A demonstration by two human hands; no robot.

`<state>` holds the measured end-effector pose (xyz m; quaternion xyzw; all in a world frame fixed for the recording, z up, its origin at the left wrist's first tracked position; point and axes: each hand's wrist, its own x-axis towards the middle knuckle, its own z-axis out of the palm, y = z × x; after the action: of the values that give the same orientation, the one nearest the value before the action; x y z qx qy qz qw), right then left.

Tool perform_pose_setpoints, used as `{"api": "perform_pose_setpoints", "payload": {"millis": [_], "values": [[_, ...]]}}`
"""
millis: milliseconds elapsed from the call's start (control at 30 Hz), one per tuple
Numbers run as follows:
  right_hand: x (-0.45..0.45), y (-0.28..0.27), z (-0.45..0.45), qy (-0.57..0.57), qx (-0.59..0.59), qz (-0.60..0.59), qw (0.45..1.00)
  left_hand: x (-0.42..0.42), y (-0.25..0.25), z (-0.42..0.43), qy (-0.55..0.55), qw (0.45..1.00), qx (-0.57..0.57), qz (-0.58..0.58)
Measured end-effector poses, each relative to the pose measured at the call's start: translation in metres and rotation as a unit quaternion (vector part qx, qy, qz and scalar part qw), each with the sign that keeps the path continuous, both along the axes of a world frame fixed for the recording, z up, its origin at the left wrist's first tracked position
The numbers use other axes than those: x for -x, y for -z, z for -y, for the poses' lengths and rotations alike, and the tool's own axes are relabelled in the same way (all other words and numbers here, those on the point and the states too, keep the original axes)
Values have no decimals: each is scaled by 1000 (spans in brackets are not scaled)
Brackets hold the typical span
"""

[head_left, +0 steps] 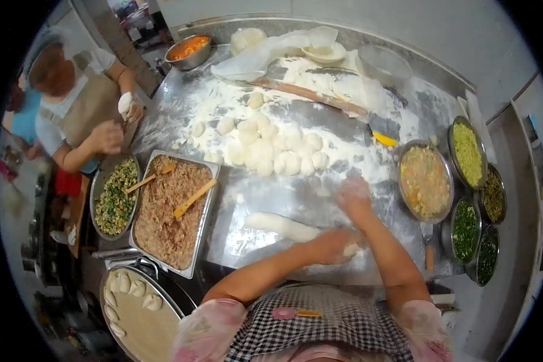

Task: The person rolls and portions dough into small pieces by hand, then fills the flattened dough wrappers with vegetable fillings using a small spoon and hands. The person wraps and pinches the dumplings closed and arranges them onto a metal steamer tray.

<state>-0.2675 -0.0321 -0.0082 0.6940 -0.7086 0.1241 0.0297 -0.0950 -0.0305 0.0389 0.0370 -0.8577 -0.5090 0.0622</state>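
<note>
A white dough roll (277, 225) lies on the floury steel worktop in front of me. My left hand (330, 246) is closed around its right end, and a bit of pale dough shows beside the fingers. My right hand (353, 194) is over the floured surface, just beyond the left one. It is smeared by motion, so its fingers cannot be made out. Farther up the worktop, several round dough pieces (265, 148) sit clustered in flour. Behind them rests a long wooden rolling pin (314, 95), with a yellow-handled scraper (385, 139) near its right end.
A tray of minced filling (169, 211) and a bowl of chopped vegetables (116, 196) stand at left, above a round pan (142, 323) with shaped dumplings. Several filling bowls, including a large one (426, 181), line the right. A co-worker (78, 102) stands at far left holding dough.
</note>
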Motion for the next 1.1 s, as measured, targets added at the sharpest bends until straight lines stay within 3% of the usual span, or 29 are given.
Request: {"api": "perform_pose_setpoints", "payload": {"millis": [67,100,200,300,333,367,400,433,533,633,667,767,800,867,900,933,967,1067,1100], "values": [[8,2,-8,128,32,242,961,18,38,3,-95,994,50,-4],[4,8,-27,195,37,362,911,20,53,-4,-138,988,63,1],[-15,17,-65,289,-20,601,745,12,46,-7,-247,932,263,23],[-36,18,-73,341,-52,792,504,13,36,3,-203,954,69,211],[-41,-26,-63,332,-112,696,626,10,32,10,-190,962,25,196],[-41,-32,-60,232,-83,529,812,8,26,22,-178,967,-16,180],[-40,-37,-55,115,-44,320,939,5,21,31,-168,971,-55,162],[-42,-44,-50,-9,-1,87,996,1,29,33,-137,973,-134,130],[-72,-40,-51,-44,77,95,992,-16,59,34,-73,947,-311,32],[-84,-5,-40,-27,122,136,983,-38,64,10,-166,970,-176,27],[-78,6,-29,-16,125,144,981,-43,45,14,-149,978,-109,93],[-36,17,5,-19,16,19,1000,-39,19,10,-22,999,-34,2],[-37,18,-1,37,49,97,993,-36,20,6,-54,997,-47,25],[-29,14,-10,135,123,238,954,-19,26,12,-127,988,-62,55],[-23,19,-26,184,48,463,866,-12,47,9,-192,981,32,-7],[-19,22,-42,222,-30,656,721,-5,77,3,-253,957,126,-69],[-22,23,-49,246,-44,688,681,-1,94,-2,-311,917,216,-128],[-43,24,-54,303,-79,776,548,-22,84,-3,-300,934,179,-73],[-49,20,-56,320,-93,802,496,-23,77,1,-283,954,99,-22]]}}
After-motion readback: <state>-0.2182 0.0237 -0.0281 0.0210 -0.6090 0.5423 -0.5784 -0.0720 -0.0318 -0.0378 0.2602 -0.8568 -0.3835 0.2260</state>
